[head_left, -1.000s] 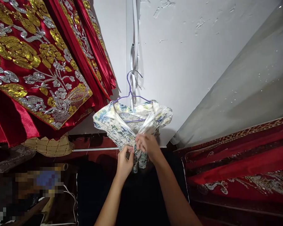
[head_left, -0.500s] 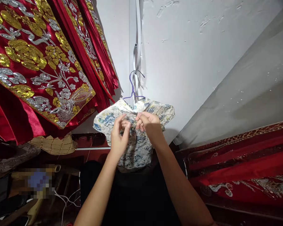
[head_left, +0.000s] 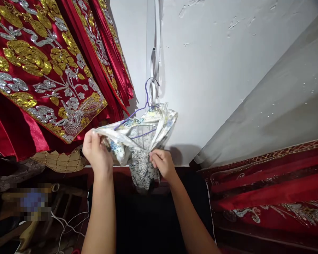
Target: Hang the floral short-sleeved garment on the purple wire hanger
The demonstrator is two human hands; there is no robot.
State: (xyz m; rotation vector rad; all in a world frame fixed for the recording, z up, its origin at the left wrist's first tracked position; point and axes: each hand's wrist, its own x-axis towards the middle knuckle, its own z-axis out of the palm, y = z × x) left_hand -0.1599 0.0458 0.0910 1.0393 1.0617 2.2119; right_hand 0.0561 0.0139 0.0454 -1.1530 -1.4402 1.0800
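Observation:
A pale floral shirt point(head_left: 141, 158) hangs from a purple wire hanger point(head_left: 147, 95) in front of the white wall. Its front is spread apart, so the inside and the hanger's lower bar show. My left hand point(head_left: 96, 150) is closed on the shirt's edge at the left and holds it out sideways, off that end of the hanger. Lower down at the middle, my right hand point(head_left: 161, 162) pinches the front edge of the shirt. The fingertips of both hands are partly hidden by cloth or by the hands themselves.
The hanger's hook hangs on a white strap point(head_left: 155, 46). Red garments with gold and silver embroidery point(head_left: 69, 84) hang at left. At right are a sheer grey cloth point(head_left: 267, 102) and red fabric point(head_left: 267, 190). White cables point(head_left: 66, 222) lie at lower left.
My left hand has moved left and down and now grips the shirt's edge, pulling the front open. My right hand has dropped lower with the other edge. The hanger now shows through the opening.

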